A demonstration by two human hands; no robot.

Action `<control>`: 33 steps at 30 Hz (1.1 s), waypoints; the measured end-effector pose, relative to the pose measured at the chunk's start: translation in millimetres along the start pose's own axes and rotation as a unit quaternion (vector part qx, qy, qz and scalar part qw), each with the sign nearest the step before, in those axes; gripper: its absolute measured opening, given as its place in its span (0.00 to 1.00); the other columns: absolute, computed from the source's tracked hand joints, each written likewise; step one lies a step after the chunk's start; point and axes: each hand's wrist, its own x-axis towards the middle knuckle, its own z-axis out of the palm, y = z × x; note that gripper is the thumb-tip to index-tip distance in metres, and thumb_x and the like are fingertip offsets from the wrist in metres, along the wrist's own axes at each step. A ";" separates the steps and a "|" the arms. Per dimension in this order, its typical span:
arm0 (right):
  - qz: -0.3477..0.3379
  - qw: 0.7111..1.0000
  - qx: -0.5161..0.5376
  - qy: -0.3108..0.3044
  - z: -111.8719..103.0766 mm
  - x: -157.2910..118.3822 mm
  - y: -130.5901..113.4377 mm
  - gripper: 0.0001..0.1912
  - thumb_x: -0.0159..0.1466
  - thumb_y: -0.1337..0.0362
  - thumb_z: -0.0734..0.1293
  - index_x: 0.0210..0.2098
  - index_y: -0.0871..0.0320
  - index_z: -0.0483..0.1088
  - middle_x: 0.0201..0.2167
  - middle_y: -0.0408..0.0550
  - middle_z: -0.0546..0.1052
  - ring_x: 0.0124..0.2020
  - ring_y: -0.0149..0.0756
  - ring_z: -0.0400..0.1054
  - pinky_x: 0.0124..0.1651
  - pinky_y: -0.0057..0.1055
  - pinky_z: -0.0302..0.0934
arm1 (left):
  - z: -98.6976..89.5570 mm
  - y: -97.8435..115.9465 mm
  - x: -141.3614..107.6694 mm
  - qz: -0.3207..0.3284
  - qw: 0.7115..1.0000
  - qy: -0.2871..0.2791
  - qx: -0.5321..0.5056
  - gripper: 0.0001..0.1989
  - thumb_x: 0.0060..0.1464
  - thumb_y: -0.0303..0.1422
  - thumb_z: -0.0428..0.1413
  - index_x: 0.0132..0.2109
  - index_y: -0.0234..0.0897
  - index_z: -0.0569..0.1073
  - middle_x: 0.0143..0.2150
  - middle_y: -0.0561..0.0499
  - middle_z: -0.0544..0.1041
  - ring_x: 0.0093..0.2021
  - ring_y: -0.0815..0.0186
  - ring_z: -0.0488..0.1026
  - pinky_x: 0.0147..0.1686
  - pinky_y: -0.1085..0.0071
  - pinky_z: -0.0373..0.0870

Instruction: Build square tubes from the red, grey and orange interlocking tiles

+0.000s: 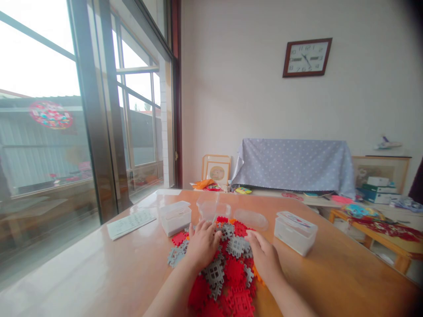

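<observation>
A heap of flat plastic pieces, red (235, 270), grey (214, 273) and a few orange, lies on the wooden table (142, 268). My left hand (203, 244) rests over the upper left of the heap, palm down with its fingers apart; nothing shows in it. At the right side of the heap is my right hand (262, 253), thumb and fingers close together beside a grey piece (237, 246). Whether its fingertips grip that piece cannot be made out.
Behind the heap stand clear plastic containers (214, 210) and an oval lid (250, 219). One lidded box (175, 219) is at the left, another (295, 233) at the right. Paper sheets (131, 223) lie at the left edge, near the window.
</observation>
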 end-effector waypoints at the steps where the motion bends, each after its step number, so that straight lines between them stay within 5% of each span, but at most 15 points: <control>1: 0.006 1.000 -0.006 0.008 -2.6 1.0 0.3 0.29 0.67 0.42 0.57 0.49 0.56 0.75 0.47 0.55 0.81 0.51 0.47 0.75 0.56 0.39 0.67 | -1.6 0.2 0.9 0.003 0.999 0.011 -0.031 0.21 0.66 0.48 0.44 0.55 0.49 0.75 0.61 0.49 0.74 0.66 0.49 0.61 0.67 0.40 0.42; 4: 0.020 0.999 -0.033 0.024 -9.3 4.5 4.1 0.29 0.67 0.41 0.56 0.46 0.56 0.76 0.43 0.53 0.83 0.48 0.47 0.76 0.54 0.38 0.67 | -6.4 -2.7 5.0 -0.002 0.983 0.024 -0.181 0.25 0.66 0.49 0.42 0.51 0.42 0.77 0.52 0.47 0.79 0.55 0.55 0.71 0.61 0.55 0.60; 7: 0.033 0.995 -0.081 0.036 -15.2 9.1 14.1 0.30 0.67 0.41 0.55 0.48 0.55 0.75 0.45 0.54 0.82 0.49 0.47 0.75 0.53 0.38 0.66 | -10.7 -13.9 8.9 -0.048 0.960 0.066 -0.267 0.26 0.66 0.49 0.41 0.48 0.37 0.77 0.45 0.46 0.80 0.48 0.58 0.74 0.51 0.65 0.68; 12: 0.076 0.962 -0.260 0.040 -23.6 15.8 28.5 0.32 0.67 0.44 0.54 0.59 0.58 0.68 0.55 0.59 0.77 0.57 0.50 0.71 0.57 0.42 0.63 | -11.7 -37.0 7.4 -0.176 0.979 0.088 -0.044 0.24 0.67 0.47 0.39 0.45 0.39 0.76 0.44 0.42 0.80 0.48 0.52 0.74 0.51 0.57 0.63; 17: 0.122 0.919 -0.376 -0.013 -23.6 14.7 25.3 0.35 0.68 0.45 0.53 0.63 0.62 0.64 0.57 0.66 0.74 0.59 0.58 0.68 0.58 0.52 0.61 | -1.8 -37.3 1.3 -0.170 0.981 0.011 0.090 0.23 0.64 0.52 0.44 0.49 0.44 0.75 0.52 0.42 0.79 0.56 0.45 0.70 0.58 0.45 0.54; 23: 0.105 0.961 -0.250 -0.050 -12.7 11.5 32.9 0.33 0.68 0.47 0.54 0.65 0.59 0.62 0.60 0.61 0.73 0.59 0.52 0.70 0.59 0.46 0.62 | 5.9 -30.3 0.7 -0.060 0.997 -0.021 0.033 0.20 0.64 0.49 0.45 0.48 0.43 0.74 0.50 0.43 0.79 0.54 0.50 0.73 0.54 0.56 0.63; 28: 0.066 0.989 -0.132 -0.015 -3.5 13.7 40.2 0.32 0.64 0.47 0.60 0.62 0.57 0.66 0.60 0.56 0.74 0.59 0.46 0.70 0.61 0.41 0.62 | 7.5 -27.9 2.9 -0.011 0.994 -0.015 -0.110 0.19 0.66 0.45 0.46 0.55 0.42 0.72 0.53 0.45 0.79 0.53 0.57 0.74 0.53 0.64 0.67; 33: 0.022 0.998 -0.058 0.012 -6.1 11.5 23.1 0.29 0.63 0.46 0.62 0.56 0.56 0.72 0.56 0.54 0.77 0.58 0.46 0.70 0.61 0.41 0.63 | 0.9 -16.6 2.3 0.018 0.975 0.002 -0.223 0.21 0.66 0.45 0.47 0.58 0.42 0.71 0.59 0.46 0.75 0.59 0.59 0.71 0.59 0.65 0.65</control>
